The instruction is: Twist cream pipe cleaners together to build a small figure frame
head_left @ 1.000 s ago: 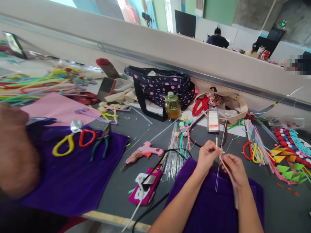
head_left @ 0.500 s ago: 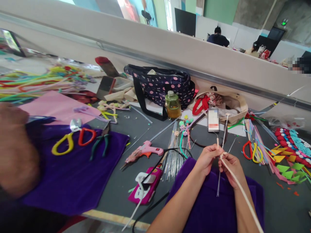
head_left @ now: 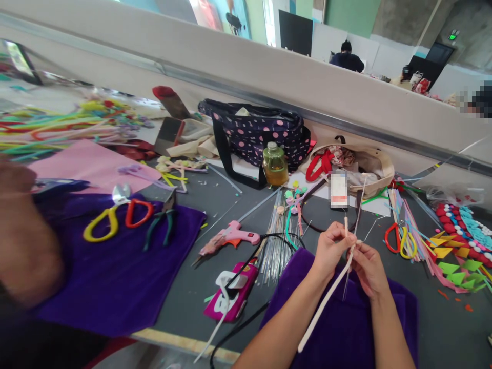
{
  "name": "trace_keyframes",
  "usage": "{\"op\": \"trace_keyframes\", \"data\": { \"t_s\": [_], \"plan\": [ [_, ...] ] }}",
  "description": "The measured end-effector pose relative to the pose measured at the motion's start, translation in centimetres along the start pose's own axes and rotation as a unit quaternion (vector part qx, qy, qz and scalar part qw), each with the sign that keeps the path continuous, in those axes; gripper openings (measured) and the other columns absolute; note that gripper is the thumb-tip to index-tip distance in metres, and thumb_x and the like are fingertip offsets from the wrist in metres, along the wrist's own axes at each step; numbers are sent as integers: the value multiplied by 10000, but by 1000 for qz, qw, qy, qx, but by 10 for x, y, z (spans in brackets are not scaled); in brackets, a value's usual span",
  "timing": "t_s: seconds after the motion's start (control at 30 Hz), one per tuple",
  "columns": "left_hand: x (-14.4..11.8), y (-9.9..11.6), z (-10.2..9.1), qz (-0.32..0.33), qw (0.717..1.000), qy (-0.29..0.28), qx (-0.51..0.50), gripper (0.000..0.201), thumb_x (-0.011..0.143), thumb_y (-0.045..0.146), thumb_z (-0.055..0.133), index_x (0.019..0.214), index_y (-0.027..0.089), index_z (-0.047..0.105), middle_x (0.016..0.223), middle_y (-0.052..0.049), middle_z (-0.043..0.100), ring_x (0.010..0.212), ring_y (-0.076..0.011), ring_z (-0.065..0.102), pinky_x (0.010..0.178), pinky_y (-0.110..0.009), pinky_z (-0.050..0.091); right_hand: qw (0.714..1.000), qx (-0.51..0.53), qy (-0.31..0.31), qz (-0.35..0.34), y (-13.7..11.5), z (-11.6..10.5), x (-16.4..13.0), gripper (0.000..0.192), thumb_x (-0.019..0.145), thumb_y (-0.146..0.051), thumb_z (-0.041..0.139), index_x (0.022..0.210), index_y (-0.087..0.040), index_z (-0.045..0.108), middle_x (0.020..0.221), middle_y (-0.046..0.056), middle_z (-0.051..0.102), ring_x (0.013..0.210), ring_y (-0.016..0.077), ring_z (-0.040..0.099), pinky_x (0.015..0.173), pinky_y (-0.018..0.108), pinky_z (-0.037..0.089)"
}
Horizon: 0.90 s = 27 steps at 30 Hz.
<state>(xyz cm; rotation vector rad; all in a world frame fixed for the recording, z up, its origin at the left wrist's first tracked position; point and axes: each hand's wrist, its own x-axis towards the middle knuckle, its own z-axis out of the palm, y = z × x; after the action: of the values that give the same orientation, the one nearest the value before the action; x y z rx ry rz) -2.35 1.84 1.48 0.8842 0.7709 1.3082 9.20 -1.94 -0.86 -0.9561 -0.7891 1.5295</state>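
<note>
- A small card with a pale face stands on the far side of the hands, a red band across it; its print is blurred over.
- A lit green sign on the far right wall is too small to read.
- The left hand reaches in from the near side, forearm slanting up to the right, thumb and fingers pinched together on a short cream-wrapped stem that pokes up above them.
- The right hand sits just beside it, forearm rising steeply and leaning left, fingers curled and pinching the upper end of a long cream strip; the exact grip is partly hidden.
- The strip hangs from between both hands toward the near left, passing over the left forearm, its free end low.
- Thin wires run through the meeting point of the fingers, sticking out both far and near.
- Below the hands, purple cloth covers part of the grey desk.
- A pink glue gun lies left of the hands; red-and-yellow-handled scissors lie right.
</note>
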Motion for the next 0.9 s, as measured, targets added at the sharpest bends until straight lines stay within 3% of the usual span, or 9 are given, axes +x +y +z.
{"op": "trace_keyframes", "data": {
  "t_s": [0.13, 0.27, 0.4, 0.5, 0.63, 0.9],
  "plan": [
    [0, -3, 0, 39, 998, 19, 49, 254, 621, 346, 772, 558, 136, 645, 717, -4, 482, 636, -92, 481, 555, -196, 404, 999, -37, 9, -19, 3, -2, 0, 168, 732, -317, 736, 743, -165, 667, 601, -27, 575, 517, 94, 516, 478, 211, 489],
    [-1, -5, 1, 17, 999, 6, 41, 288, 624, 369, 767, 576, 126, 622, 721, 1, 491, 566, -69, 489, 483, -184, 403, 996, -70, 16, -46, 4, -3, 0, 167, 769, -332, 699, 764, -168, 666, 605, -27, 584, 526, 99, 534, 515, 229, 510],
    [-1, -4, 2, -76, 991, -103, -39, 334, 643, 381, 758, 822, 135, 621, 654, 24, 526, 436, -67, 488, 405, -200, 395, 995, -66, 42, -64, -2, -4, 0, 172, 779, -328, 688, 860, -177, 679, 616, -33, 589, 516, 95, 534, 500, 225, 505],
    [0, -5, 1, -108, 979, -162, -62, 388, 624, 335, 782, 901, 120, 618, 625, 25, 541, 469, -93, 533, 452, -224, 441, 993, -53, 71, -73, -7, -7, 1, 163, 763, -321, 702, 837, -178, 677, 669, -23, 622, 495, 86, 532, 457, 209, 483],
    [1, -8, -1, -103, 980, -165, -51, 352, 636, 313, 776, 878, 90, 648, 623, -9, 593, 528, -116, 577, 527, -245, 467, 991, -32, 92, -91, -12, -9, 0, 148, 759, -309, 707, 825, -183, 668, 621, -38, 591, 488, 80, 521, 430, 188, 472],
    [1, -9, -2, -100, 980, -159, -58, 358, 625, 306, 780, 909, 117, 672, 668, -12, 622, 538, -121, 592, 563, -256, 467, 995, -28, 58, -77, -13, -7, -2, 140, 784, -304, 683, 828, -177, 646, 584, -32, 564, 477, 84, 491, 384, 182, 469]
  ]
}}
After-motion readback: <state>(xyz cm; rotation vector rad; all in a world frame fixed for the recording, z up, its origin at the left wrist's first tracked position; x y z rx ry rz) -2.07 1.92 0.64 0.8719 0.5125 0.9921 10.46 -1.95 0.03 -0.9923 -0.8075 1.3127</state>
